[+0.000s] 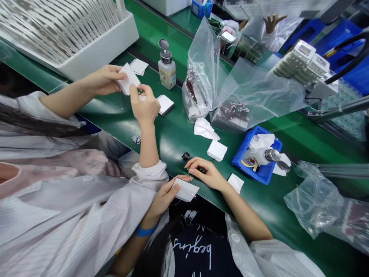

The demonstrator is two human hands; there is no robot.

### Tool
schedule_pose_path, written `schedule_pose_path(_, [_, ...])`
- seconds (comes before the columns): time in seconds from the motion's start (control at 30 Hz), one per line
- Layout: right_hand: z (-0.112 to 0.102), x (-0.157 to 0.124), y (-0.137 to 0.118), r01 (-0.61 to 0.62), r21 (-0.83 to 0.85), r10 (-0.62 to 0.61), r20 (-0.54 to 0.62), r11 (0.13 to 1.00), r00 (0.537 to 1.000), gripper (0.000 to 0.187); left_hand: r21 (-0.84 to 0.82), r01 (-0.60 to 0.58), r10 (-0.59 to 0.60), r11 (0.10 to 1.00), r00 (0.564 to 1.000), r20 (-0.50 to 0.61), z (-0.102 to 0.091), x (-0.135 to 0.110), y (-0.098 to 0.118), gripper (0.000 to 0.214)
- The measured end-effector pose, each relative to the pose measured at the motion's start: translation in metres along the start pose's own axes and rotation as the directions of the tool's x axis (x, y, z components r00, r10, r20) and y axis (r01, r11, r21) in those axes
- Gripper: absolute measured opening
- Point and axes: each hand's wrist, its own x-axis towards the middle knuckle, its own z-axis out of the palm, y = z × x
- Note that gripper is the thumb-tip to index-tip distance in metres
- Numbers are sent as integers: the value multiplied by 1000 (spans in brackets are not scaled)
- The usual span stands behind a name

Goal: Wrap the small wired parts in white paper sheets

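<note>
My left hand (164, 198), above a blue wristband, grips a flat white rectangular panel (186, 189) at the table's near edge. A thin wire end shows at the panel's lower right corner. My right hand (209, 173) is beside it, thumb and fingers drawn together over a tiny pale piece, too small to name, close to my left fingertips. Just beyond lie a small round black object (186, 156) and a stack of white panels (217, 150). A folded white wipe (235, 182) lies next to my right wrist.
At left, a co-worker's hands (144, 102) hold another white panel (128, 79). A pump bottle (167, 69), plastic bags of wired parts (198, 92), a blue bin (253, 175) with a bottle, and a white rack (98, 42) stand on the green table. Another hand (272, 24) shows across.
</note>
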Motion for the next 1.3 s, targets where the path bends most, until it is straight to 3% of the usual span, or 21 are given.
schedule_pose_path(0.17, [-3, 0, 1, -9, -124, 0, -75, 992, 997, 27, 117, 17, -12, 993, 999, -45, 3, 2, 13, 39])
schedule_pose_path(0.3, [-5, 7, 5, -39, -213, 9, -138, 976, 990, 28, 209, -34, 48, 977, 997, -63, 10, 8, 24, 38])
schedule_pose_path(0.43, [-5, 22, 10, -41, -337, -18, -170, 941, 985, 30, 308, -104, 158, 946, 975, -157, 14, 18, 25, 37])
schedule_pose_path(0.57, [-6, 37, 14, 13, -513, -104, -151, 858, 983, 26, 464, -161, 272, 871, 945, -183, 18, 28, 26, 35])
schedule_pose_path(0.73, [-5, 45, 17, 64, -669, -168, -92, 740, 982, 19, 577, -172, 333, 799, 924, -186, 19, 35, 26, 34])
schedule_pose_path(1.07, [-5, 45, 37, -166, -443, 29, -301, 881, 953, 17, 501, -142, 288, 854, 930, -227, 11, 41, 21, 34])
schedule_pose_path(1.3, [-16, 57, 40, -194, -425, 95, -244, 884, 965, 15, 317, -28, 118, 948, 956, -267, -2, 52, 17, 43])
